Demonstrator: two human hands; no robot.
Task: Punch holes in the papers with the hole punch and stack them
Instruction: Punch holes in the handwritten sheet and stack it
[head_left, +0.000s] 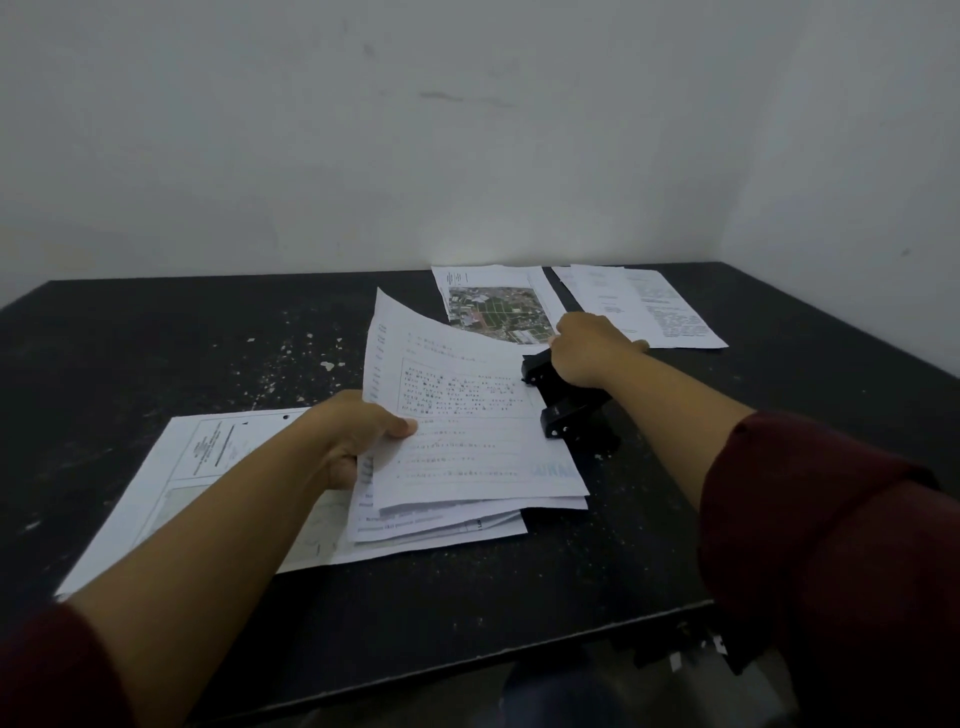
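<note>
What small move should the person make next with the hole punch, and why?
Probably press the hole punch down. The right hand already rests on it, and the left hand holds the sheaf of papers with its edge at the punch.

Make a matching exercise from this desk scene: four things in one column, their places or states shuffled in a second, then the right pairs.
Things
1. hole punch
2. sheaf of papers
3. aerial photo page
4. punched sheet

Places or states
A. lies flat under the left forearm
B. pinched by the left hand
C. pressed under the right hand
D. lies at the far edge of the table

Pairs: 1-C, 2-B, 3-D, 4-A
</note>
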